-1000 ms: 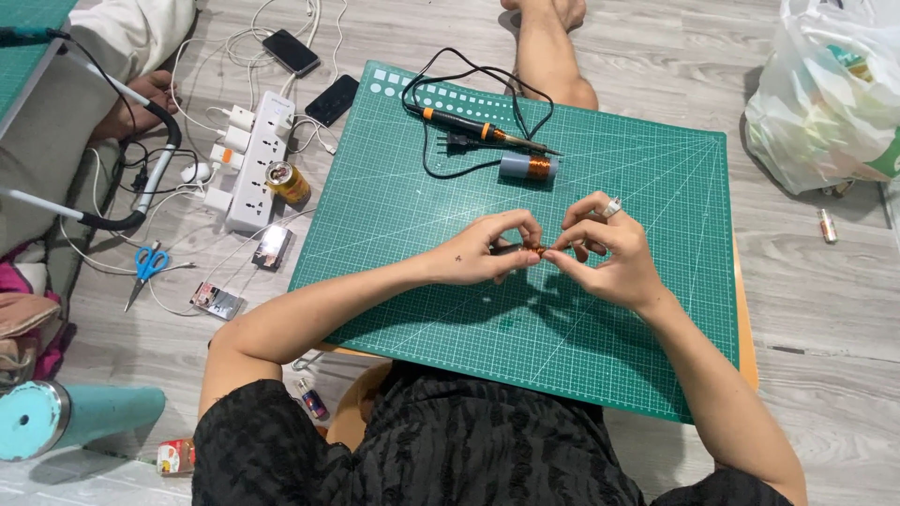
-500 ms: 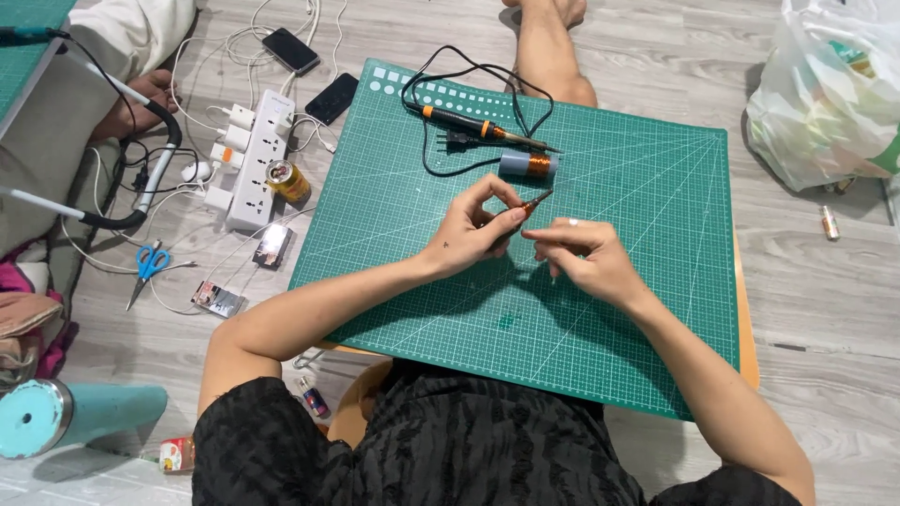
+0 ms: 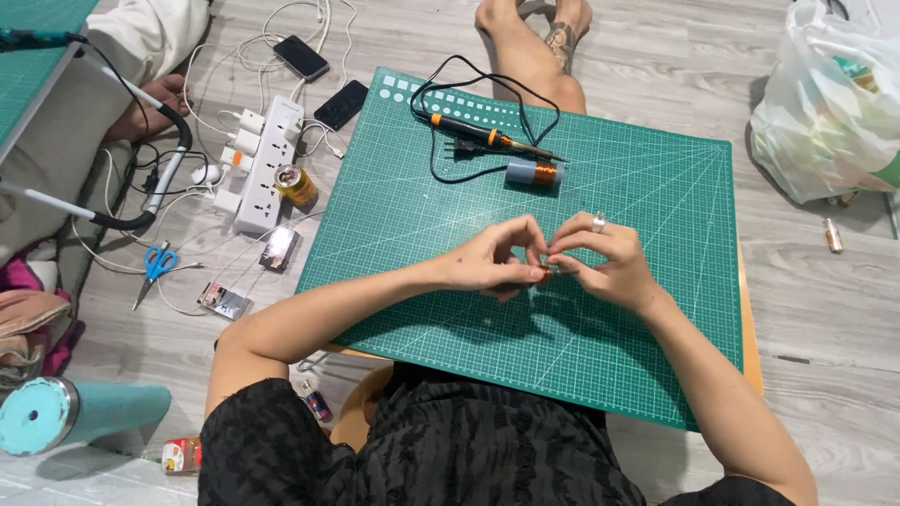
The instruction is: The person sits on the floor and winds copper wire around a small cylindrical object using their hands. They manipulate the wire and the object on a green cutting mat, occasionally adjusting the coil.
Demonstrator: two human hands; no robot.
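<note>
My left hand (image 3: pixel 495 260) and my right hand (image 3: pixel 600 258) meet over the middle of the green cutting mat (image 3: pixel 403 234). Between their fingertips they pinch a small coil of copper wire (image 3: pixel 545 273); most of it is hidden by the fingers. There is a ring on my right hand. A spool of copper wire (image 3: pixel 534 172) lies on the mat beyond the hands. Next to the spool rests a soldering iron (image 3: pixel 480 135) with an orange and black handle, its black cord looped on the mat.
Left of the mat on the wooden floor are a white power strip (image 3: pixel 265 165), two phones (image 3: pixel 302 58), a roll of yellow tape (image 3: pixel 294 184), blue-handled scissors (image 3: pixel 152 270) and small parts. A teal tumbler (image 3: pixel 80 413) lies at lower left. A plastic bag (image 3: pixel 830 103) sits at upper right.
My hands reached toward the spool half a second ago, and have now drawn back together over the mat's middle, pinching the small copper coil.
</note>
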